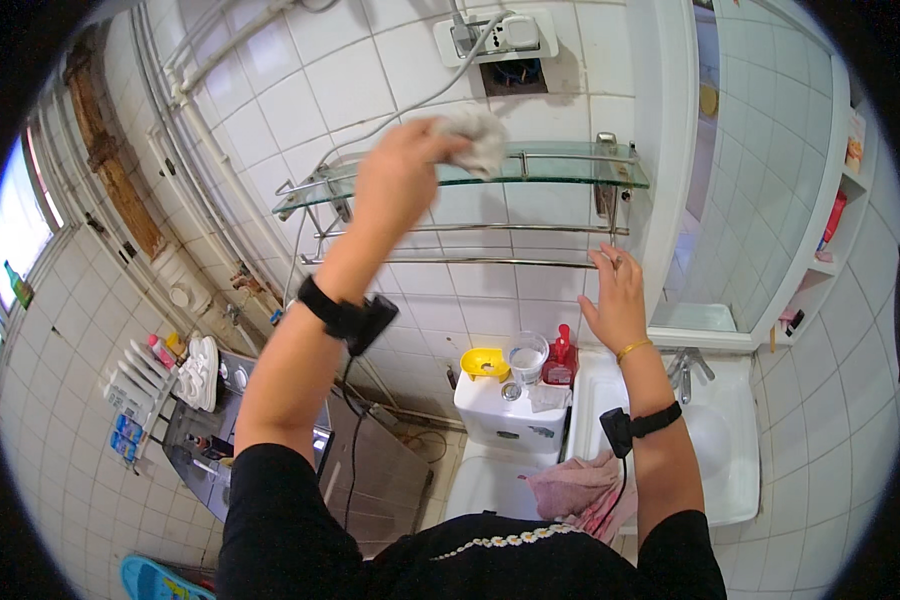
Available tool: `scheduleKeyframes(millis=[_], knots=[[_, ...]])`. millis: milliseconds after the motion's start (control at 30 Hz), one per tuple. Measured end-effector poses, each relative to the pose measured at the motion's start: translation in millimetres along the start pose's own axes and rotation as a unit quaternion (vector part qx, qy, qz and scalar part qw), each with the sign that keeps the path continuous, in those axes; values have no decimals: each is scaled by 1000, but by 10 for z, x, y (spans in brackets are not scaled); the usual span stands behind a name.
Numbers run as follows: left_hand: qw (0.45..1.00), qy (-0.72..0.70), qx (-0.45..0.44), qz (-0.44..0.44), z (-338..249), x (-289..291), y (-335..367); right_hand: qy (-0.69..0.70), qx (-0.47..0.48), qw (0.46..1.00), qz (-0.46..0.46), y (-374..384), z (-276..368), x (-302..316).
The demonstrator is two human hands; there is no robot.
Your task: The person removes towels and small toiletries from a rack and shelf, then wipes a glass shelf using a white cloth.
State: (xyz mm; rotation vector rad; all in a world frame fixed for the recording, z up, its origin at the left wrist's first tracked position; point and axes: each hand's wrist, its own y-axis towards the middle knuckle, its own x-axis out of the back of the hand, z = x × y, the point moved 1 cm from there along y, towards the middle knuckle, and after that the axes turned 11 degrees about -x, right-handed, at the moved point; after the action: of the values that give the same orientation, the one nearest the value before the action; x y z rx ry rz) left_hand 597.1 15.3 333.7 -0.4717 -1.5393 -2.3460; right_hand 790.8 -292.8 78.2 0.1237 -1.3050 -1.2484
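Note:
My left hand (400,175) is raised in front of a glass shelf (570,170) on the tiled wall, its fingers closed on a crumpled whitish cloth (478,142). The cloth is a little blurred and covers part of the shelf's rail. Below the glass run metal towel bars (530,263). At their right end is my right hand (618,300), fingers apart and holding nothing. Its fingertips overlap the end of the lower bar; whether they touch it I cannot tell. Black straps with small devices sit on both my forearms.
Beneath the shelf stands a white toilet tank (505,420) bearing a yellow dish (485,363), a clear cup (526,355) and a red bottle (560,360). A white sink (715,440) and a mirror cabinet (760,180) are at right. Wall sockets (505,35) with a cable sit above the shelf.

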Motion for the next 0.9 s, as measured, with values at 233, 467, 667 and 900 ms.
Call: scheduleKeyframes(millis=[233,467,667,900], knots=[[996,55,-69,27,-646,-573,-406,7,13,1000,17,15,94,-63],[986,142,73,40,-87,-235,-900,25,8,999,25,17,107,-98],[997,72,32,-2,-678,-656,-432,3,-11,1000,17,0,290,-148],[985,123,87,83,-10,-210,-897,7,-4,1000,15,-24,425,-182]])
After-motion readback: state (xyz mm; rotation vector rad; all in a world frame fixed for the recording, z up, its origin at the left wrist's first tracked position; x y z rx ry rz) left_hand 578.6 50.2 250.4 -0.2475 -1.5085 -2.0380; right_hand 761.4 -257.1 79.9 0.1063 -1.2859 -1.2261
